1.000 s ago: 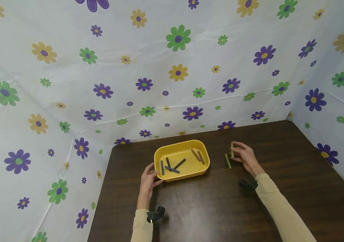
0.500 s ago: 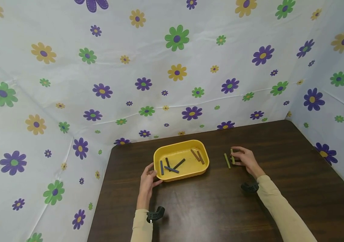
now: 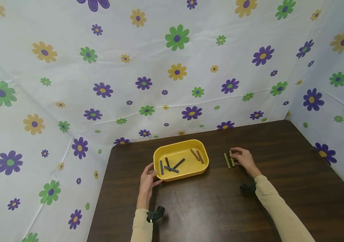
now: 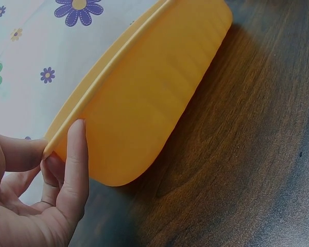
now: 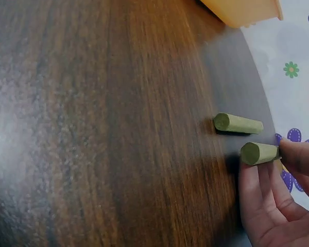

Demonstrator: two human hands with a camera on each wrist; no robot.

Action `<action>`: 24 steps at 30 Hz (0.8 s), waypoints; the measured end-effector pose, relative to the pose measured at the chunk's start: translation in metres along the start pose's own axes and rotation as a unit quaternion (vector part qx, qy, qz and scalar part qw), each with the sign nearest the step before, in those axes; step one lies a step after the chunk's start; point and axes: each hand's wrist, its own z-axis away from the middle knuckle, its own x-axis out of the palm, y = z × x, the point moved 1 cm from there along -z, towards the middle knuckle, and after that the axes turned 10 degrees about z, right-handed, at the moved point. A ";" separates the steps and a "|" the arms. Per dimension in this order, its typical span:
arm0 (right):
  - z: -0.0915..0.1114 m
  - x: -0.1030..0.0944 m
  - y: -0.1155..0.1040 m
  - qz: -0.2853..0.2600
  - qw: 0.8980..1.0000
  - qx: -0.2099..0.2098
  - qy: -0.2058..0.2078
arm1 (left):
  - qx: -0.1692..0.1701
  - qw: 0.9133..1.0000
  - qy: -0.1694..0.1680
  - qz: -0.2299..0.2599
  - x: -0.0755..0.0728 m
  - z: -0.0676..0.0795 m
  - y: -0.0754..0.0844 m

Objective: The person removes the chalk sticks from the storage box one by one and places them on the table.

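At the near-left corner of a yellow plastic tray [image 3: 187, 175], my left hand [image 3: 146, 181] grips the rim; in the left wrist view its thumb is on the rim and a finger [image 4: 76, 159] lies against the outer wall. To the right of the tray, my right hand [image 3: 243, 158] pinches a short olive-green stick [image 5: 258, 154] between thumb and fingers, close to the tabletop. Beside it on the table, roughly parallel, lies a second olive-green stick [image 5: 239, 123]. I cannot tell whether the held stick touches the table.
Two brown sticks [image 3: 194, 155] lie at the tray's right end. Dark sticks [image 3: 179, 163] and blue sticks [image 3: 172, 169] are at its left end. A flower-printed sheet [image 3: 159, 84] hangs behind the dark wooden table [image 3: 202, 208].
My right hand has come nearer the person with the green stick and now holds it alongside the other one. The left hand and the tray have stayed put.
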 end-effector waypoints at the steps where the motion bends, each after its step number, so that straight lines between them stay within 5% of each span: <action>1: 0.000 0.000 0.000 0.007 1.000 -0.001 0.001 | 0.000 1.000 -0.002 0.000 0.000 0.000 0.000; 13: 0.000 0.005 -0.004 0.074 0.995 -0.041 0.046 | -0.013 1.000 -0.027 0.003 0.004 0.009 0.014; 24: -0.004 0.007 -0.004 0.053 0.997 -0.031 0.050 | -0.012 1.000 -0.028 -0.001 0.009 0.017 0.021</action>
